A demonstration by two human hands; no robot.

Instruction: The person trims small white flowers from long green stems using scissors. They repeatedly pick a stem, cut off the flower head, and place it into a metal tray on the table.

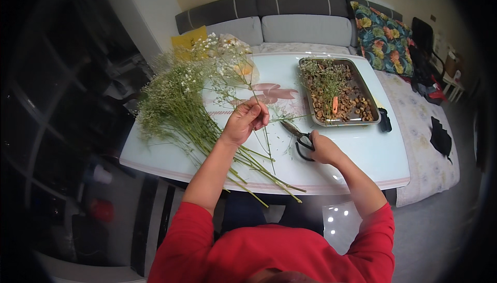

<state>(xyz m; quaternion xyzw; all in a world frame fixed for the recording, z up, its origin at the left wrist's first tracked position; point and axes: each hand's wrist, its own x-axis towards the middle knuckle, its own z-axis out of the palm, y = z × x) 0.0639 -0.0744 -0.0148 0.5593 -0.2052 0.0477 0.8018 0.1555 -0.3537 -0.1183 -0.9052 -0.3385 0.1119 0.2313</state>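
Note:
My left hand (245,120) pinches a thin green stem of baby's breath (248,85), whose small white blossoms spread above the fingers. Around the black handles of a pair of scissors (293,129) my right hand (327,149) is closed; their dark blades point up and left, towards the held stem. A large bunch of baby's breath (186,108) lies on the left of the table, its cut stem ends reaching over the near edge. Small green clippings lie near the blades.
On the white table (357,162), a metal tray (378,118) at the right holds brown dried pieces, green sprigs and an orange object (335,105). A black object (385,120) lies beside it. A clear bag (248,71) stands at the back, before a grey sofa (306,28).

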